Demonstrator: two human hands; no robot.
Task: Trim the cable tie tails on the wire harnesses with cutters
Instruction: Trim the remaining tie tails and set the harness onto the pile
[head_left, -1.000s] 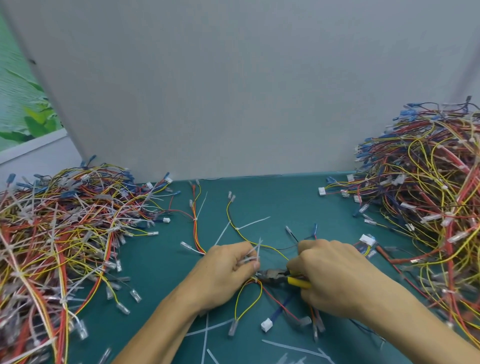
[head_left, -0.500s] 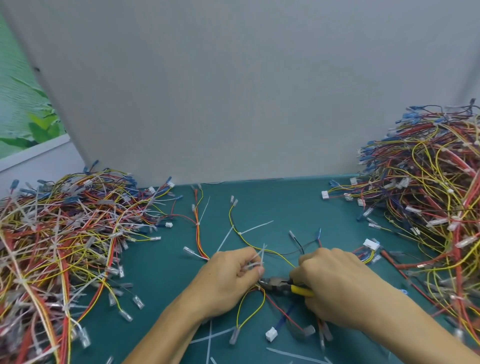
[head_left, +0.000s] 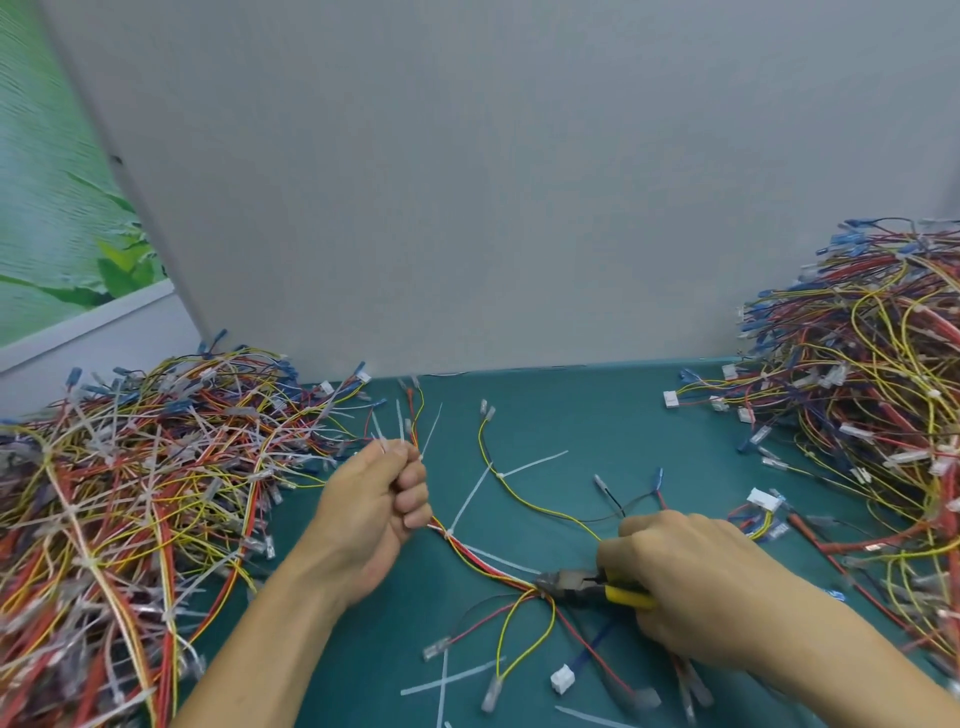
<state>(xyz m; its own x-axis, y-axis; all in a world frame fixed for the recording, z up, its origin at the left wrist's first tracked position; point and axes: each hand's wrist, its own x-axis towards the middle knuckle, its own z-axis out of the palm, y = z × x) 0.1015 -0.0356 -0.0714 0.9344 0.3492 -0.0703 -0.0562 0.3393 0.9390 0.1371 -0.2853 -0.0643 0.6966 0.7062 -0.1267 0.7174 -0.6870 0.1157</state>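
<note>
**Harness held taut between both hands**

The left hand (head_left: 379, 499), fisted at centre, grips the red-and-yellow wire harness (head_left: 483, 558), with white cable tie tails (head_left: 400, 426) poking from its far side. The right hand (head_left: 691, 582), knuckles up, clasps yellow-handled cutters (head_left: 587, 587) whose nose meets the harness on the teal table (head_left: 571, 415).

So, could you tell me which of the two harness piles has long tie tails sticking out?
The left pile: pale tie tails bristle all over it, while the right pile shows mostly coloured wires and connectors.
</note>
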